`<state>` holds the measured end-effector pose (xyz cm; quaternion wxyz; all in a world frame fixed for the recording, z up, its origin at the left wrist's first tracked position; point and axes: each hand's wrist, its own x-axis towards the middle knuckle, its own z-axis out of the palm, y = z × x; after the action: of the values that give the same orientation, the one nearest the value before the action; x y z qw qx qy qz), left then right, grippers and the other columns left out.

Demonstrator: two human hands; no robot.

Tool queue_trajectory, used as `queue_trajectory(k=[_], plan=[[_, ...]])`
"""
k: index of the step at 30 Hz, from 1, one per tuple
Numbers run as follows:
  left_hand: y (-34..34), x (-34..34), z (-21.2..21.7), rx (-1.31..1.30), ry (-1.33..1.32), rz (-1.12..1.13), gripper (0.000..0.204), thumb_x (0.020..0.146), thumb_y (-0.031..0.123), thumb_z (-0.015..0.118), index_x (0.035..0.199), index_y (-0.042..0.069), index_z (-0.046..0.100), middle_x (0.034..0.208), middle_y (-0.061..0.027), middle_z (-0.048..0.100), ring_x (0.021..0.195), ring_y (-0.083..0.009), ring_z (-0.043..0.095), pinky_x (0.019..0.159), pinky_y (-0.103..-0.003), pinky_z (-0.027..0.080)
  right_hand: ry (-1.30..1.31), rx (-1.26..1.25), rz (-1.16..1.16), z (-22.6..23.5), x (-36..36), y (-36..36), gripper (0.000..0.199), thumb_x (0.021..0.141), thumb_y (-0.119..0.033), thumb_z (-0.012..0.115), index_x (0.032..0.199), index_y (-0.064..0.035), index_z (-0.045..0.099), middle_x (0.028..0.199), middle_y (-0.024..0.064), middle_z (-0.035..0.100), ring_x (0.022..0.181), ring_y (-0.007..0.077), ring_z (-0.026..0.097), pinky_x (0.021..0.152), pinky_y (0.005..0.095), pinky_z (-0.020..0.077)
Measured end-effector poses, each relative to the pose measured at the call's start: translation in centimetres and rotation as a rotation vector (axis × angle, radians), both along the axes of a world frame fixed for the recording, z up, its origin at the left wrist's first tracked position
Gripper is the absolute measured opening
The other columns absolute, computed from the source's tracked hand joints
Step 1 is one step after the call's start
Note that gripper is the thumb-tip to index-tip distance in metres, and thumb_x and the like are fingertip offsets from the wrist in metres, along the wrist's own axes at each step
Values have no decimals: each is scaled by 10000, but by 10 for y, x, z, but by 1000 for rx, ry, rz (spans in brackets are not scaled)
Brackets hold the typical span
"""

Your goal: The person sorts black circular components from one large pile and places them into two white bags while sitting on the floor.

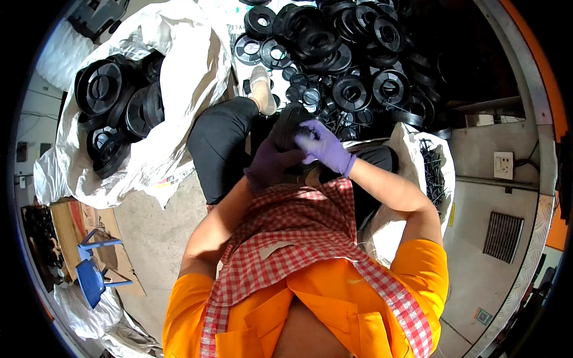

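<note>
I sit on the floor in an orange shirt and a red checked apron. Both of my hands wear purple gloves. My left hand (271, 164) grips the near side of a round black plastic spool (287, 122) held over my lap. My right hand (325, 145) lies on the spool's top right, fingers curled over its rim. The spool's underside is hidden by my hands. My left leg in dark trousers (218, 140) stretches forward, with a pale shoe (261, 89) at its end.
A big heap of black spools (352, 53) covers the floor ahead. A white sack (173, 89) at the left holds more spools (104, 89). Another white bag (439, 167) at the right holds small dark parts. A blue stool (92, 277) and cardboard lie at lower left.
</note>
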<state>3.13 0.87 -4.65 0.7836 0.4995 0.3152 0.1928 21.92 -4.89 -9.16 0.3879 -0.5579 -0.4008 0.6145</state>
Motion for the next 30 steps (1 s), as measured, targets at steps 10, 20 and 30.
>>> queue_trajectory(k=[10,20,30], plan=[[-4,6,-30,-63,-20,44,723,728,70,724,1359,75,373,1138,-51,577,990,-129,555,829,-293,479,-564,406,92,3,-1,-3,599,797,-300,663,1294,-51,438,1168,203,545,1036,326,582,915,389,467],[5,20,-46,-108,20,74,819,717,107,731,1411,58,299,1204,-90,556,1055,-154,532,868,-317,465,-779,437,153,-11,11,4,758,753,-278,699,1337,-8,299,830,166,642,772,360,649,762,386,527],[57,-18,15,515,46,553,524,785,39,650,1274,-6,465,1215,-125,558,1102,-215,533,950,-351,431,-434,-46,10,-31,79,71,317,872,-365,576,1051,-103,554,861,58,608,757,204,606,666,351,477]])
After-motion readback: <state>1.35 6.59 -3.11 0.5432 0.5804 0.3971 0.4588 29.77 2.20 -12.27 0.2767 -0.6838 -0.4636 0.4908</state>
